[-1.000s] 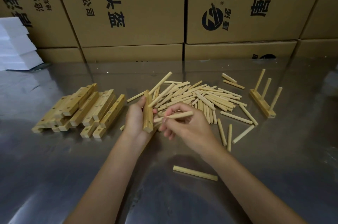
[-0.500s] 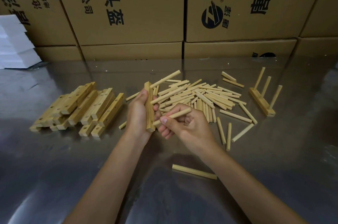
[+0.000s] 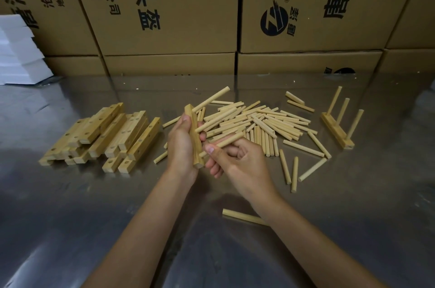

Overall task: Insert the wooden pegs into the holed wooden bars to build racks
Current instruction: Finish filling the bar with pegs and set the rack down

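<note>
Fingers of the left hand [image 3: 182,146] wrap round a holed wooden bar [image 3: 194,137], the grip closed on it and holding it nearly upright above the desk [image 3: 70,217], with one peg [image 3: 211,99] already seated near its top and slanting up toward 1 o'clock. Just beside it at 3 o'clock, the right hand [image 3: 237,158] pinches a second peg [image 3: 222,143] between thumb and curled fingers, its near end touching the bar's lower part; whether it has entered a hole cannot be told. Beyond the hands, from 12 to 3 o'clock, lies a loose heap of pegs [image 3: 263,123] spread flat on the desk, and a lone peg [image 3: 242,216] lies at 6 o'clock, partly under the right wrist. Toward 9 o'clock sits a pile of holed bars [image 3: 103,134], stacked unevenly. Far out at 3 o'clock stands a finished rack [image 3: 337,131] with three pegs upright. Cardboard boxes [image 3: 169,5] line the desk's far edge, with white foam blocks [image 3: 18,52] at 10 o'clock.
</note>
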`<state>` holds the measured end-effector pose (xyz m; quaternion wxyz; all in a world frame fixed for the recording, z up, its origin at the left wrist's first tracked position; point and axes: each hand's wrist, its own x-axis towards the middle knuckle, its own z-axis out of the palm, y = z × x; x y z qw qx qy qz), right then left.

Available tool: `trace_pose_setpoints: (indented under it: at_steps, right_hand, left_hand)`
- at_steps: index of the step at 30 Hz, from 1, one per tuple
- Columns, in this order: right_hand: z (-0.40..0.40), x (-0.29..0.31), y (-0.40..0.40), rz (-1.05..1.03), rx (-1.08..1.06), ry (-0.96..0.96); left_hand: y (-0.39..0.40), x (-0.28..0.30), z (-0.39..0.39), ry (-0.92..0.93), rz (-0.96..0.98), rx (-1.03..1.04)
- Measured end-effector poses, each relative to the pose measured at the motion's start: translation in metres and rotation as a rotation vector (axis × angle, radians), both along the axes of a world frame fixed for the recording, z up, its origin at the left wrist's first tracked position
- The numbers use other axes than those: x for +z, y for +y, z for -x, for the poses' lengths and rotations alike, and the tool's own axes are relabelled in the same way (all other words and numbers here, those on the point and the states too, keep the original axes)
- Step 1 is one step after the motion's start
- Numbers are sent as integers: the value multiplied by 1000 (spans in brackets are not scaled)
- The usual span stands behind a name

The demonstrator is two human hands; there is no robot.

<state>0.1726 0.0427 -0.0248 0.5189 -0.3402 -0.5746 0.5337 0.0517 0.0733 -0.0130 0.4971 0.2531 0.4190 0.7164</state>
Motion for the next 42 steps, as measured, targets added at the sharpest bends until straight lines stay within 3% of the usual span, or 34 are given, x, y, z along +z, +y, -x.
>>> trace_pose_setpoints:
  at_steps: [3, 8, 15, 19, 22, 28, 33, 35, 36, 39, 40, 42]
  right_hand:
    - [5, -3, -1, 12, -35, -214]
    - [-2, -3, 5, 13, -14, -308]
    - [-66, 6, 48, -84, -480, -572]
    - [-133, 2, 71, -48, -838, -746]
    - [-162, -8, 79, 63, -988, -803]
    - [-175, -19, 85, 202, -974, -857]
    - [-176, -21, 85, 191, -985, -861]
    - [-176, -21, 85, 223, -998, -873]
    - [-176, -19, 84, 250, -1015, -903]
    - [-173, -13, 80, 289, -1041, -1025]
    - [-170, -10, 78, 288, -1031, -1039]
    - [-161, -5, 74, 242, -996, -1061]
  left_hand:
    - [1, 0, -1, -16, 24, 27]
    - [0, 0, -5, -50, -93, -102]
    - [3, -9, -3, 350, 21, -146]
    - [3, -9, -2, 365, 41, -119]
    - [1, -10, -8, 378, 50, -130]
    - [3, -12, -8, 388, 46, -105]
    - [5, -12, -2, 483, 55, -71]
    - [4, -12, 3, 623, 54, 25]
    - [3, -13, 8, 778, 65, 105]
    - [2, -17, 36, 1532, 260, 361]
    - [1, -17, 46, 1697, 360, 434]
    - [0, -17, 62, 1799, 549, 481]
